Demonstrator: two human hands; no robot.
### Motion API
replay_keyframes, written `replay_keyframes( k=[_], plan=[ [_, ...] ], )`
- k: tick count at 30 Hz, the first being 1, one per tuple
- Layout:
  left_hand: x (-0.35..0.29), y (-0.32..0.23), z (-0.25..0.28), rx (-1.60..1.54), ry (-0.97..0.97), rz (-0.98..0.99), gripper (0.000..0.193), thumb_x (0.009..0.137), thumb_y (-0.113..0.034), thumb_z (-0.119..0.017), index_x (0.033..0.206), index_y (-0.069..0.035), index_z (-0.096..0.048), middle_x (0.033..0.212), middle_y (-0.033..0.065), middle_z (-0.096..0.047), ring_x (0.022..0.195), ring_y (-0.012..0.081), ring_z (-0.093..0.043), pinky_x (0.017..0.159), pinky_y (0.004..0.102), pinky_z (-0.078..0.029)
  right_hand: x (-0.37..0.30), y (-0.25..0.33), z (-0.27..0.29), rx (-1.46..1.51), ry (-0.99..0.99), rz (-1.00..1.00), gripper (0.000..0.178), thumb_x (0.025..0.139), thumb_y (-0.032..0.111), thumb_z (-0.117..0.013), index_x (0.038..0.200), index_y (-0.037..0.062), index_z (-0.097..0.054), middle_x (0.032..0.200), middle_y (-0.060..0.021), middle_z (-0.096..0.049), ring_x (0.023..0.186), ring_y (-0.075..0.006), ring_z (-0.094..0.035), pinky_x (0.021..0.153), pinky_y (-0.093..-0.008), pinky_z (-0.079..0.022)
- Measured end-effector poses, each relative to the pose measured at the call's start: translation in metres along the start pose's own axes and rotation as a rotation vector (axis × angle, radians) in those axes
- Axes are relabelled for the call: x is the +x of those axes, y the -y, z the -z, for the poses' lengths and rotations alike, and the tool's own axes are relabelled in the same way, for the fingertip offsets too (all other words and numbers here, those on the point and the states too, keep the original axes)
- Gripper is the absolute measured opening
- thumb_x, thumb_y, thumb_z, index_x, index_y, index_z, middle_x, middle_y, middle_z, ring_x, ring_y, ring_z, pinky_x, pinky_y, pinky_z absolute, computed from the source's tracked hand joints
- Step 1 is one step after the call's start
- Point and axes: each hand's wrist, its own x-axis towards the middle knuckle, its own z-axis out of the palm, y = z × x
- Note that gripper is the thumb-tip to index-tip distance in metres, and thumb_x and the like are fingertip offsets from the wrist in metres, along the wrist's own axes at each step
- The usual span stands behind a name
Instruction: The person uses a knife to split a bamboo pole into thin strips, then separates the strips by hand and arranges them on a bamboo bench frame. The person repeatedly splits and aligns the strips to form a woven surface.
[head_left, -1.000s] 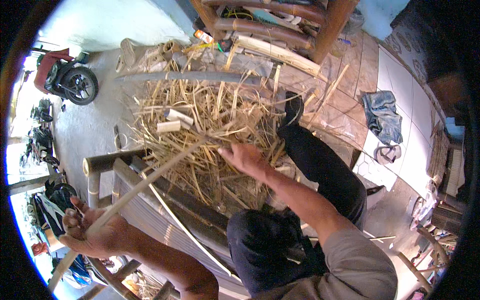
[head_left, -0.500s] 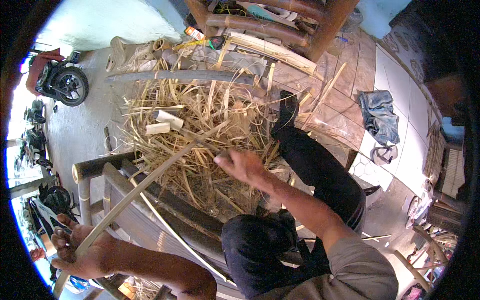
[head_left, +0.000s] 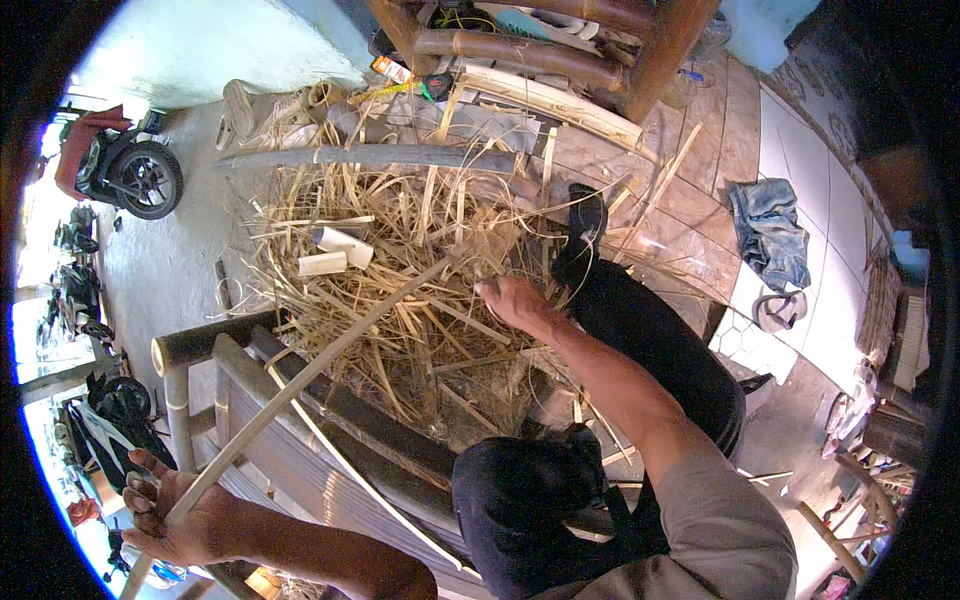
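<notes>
A long, narrow bamboo strip (head_left: 330, 352) runs slantwise from the lower left up over a heap of shavings. My left hand (head_left: 185, 515) grips its near part, the strip crossing the palm with the fingers loosely curled. Close to the strip's far end is my right hand (head_left: 515, 303), its fingers closed. Blur and the shavings behind hide what it holds. Beneath both lies the heap of pale bamboo shavings (head_left: 400, 330), with short white-faced bamboo pieces (head_left: 345, 248) resting on top.
A bamboo bench (head_left: 330, 400) with a thin pale strip (head_left: 350, 468) across it stands between my arms. My black-trousered leg (head_left: 650, 330) stretches along the right. Beyond the heap lies a grey split pole (head_left: 400, 156). Blue denim shorts (head_left: 768, 232) and a sandal (head_left: 778, 310) lie on the tiles.
My right hand has moved away from the strip, up and to the right; a dark blade-like shape seen at it earlier no longer shows clearly. My left hand still holds the strip.
</notes>
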Motion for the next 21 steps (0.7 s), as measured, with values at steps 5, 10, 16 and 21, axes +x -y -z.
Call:
replay_keyframes(
  k=[5,10,16,21],
  plan=[
    [0.0,-0.001,-0.01,0.057,-0.113,-0.038,0.034,0.096,-0.029,-0.052,0.073,-0.005,-0.053,0.074,0.0117,-0.054,0.082,0.0298,-0.053,0.101,0.0624,-0.038,0.006,-0.028,-0.014,0.025,0.103,0.033,0.062,0.097,0.058,-0.054,0.089,-0.0035,-0.062,0.067,-0.0238,-0.06,0.062,-0.0419,-0.063,0.061,-0.0525,-0.05],
    [0.0,0.003,-0.015,0.047,-0.091,-0.054,0.034,0.096,-0.029,-0.052,0.074,-0.003,-0.053,0.076,0.013,-0.053,0.081,0.0314,-0.052,0.101,0.0645,-0.037,0.001,-0.051,-0.022,-0.044,0.109,0.007,0.057,0.098,0.051,-0.055,0.093,-0.0055,-0.064,0.073,-0.023,-0.064,0.065,-0.0382,-0.065,0.061,-0.0496,-0.05],
    [0.001,0.002,-0.025,0.051,-0.02,-0.007,0.039,0.101,-0.03,-0.047,0.073,-0.003,-0.044,0.073,0.0086,-0.041,0.072,0.0265,-0.043,0.094,0.056,-0.038,-0.014,-0.069,-0.014,-0.022,0.15,-0.238,0.063,0.096,0.057,-0.054,0.098,-0.0057,-0.063,0.081,-0.0307,-0.065,0.077,-0.0455,-0.067,0.068,-0.0522,-0.052],
    [-0.012,0.016,-0.05,0.251,-0.022,-0.091,0.042,0.103,-0.039,-0.046,0.072,-0.013,-0.032,0.068,0.001,-0.027,0.057,0.0152,-0.026,0.053,0.032,-0.025,-0.036,-0.085,-0.007,-0.137,0.073,-0.232,0.068,0.096,0.057,-0.055,0.104,-0.0107,-0.061,0.086,-0.0319,-0.066,0.084,-0.0463,-0.067,0.073,-0.0527,-0.053]
  ],
)
